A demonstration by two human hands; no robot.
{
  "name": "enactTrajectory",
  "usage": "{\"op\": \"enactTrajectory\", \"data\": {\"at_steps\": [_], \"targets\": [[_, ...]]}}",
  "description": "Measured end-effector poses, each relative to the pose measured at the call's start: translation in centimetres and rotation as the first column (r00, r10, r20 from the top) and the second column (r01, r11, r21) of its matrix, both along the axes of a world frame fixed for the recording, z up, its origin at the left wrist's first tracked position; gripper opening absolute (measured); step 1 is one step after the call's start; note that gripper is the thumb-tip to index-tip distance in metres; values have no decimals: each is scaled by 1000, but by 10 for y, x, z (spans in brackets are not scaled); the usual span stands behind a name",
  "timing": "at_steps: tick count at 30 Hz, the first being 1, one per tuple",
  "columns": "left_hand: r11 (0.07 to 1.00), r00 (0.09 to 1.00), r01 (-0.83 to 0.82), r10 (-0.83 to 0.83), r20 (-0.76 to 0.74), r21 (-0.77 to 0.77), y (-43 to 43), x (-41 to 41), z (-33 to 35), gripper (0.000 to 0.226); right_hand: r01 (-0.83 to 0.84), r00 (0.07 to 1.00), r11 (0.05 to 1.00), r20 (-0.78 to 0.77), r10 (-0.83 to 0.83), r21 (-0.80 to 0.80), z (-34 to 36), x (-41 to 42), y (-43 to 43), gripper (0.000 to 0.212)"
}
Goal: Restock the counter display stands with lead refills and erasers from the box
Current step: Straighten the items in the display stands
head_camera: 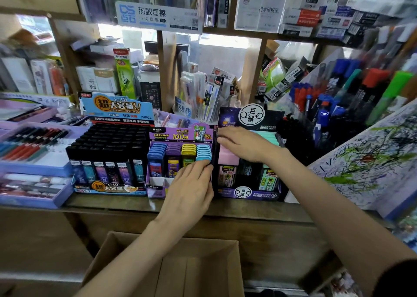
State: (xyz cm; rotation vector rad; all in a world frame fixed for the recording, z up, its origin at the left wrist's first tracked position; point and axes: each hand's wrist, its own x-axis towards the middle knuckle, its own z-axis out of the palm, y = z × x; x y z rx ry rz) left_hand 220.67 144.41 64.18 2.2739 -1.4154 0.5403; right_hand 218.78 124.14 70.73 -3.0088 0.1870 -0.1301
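Note:
Three lead refill display stands sit side by side on the wooden counter. The left stand [108, 152] holds black-topped cases. The middle purple stand [180, 136] holds rows of blue, purple, yellow and light blue cases. The right dark stand [250, 193] holds pink, black and mint cases. My left hand [191, 188] touches the front of the light blue row [203, 152] at the middle stand's right edge. My right hand [241, 142] lies over the back of the right stand, fingers on the pink cases [229, 155]. An open cardboard box [171, 267] sits below the counter.
Purple trays of pens [33, 152] lie on the counter at the left. Marker racks [338, 98] and a scribbled test pad [372, 156] stand to the right. Shelves behind the stands hold packaged pens and boxes.

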Motion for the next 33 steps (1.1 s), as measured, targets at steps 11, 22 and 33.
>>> {"op": "enactTrajectory", "data": {"at_steps": [11, 22, 33], "targets": [[1000, 1000, 6, -5, -17, 3, 1, 3, -3, 37, -69, 994, 994, 91, 61, 80, -12, -9, 6, 40], [1000, 999, 4, -4, -36, 6, -1, 0, -1, 38, -91, 948, 963, 275, 161, -252, -39, -36, 14, 38], [1000, 1000, 15, -15, -26, 7, -3, -2, 0, 38, 289, 643, 831, 547, -536, 475, -42, -89, 9, 45]]}}
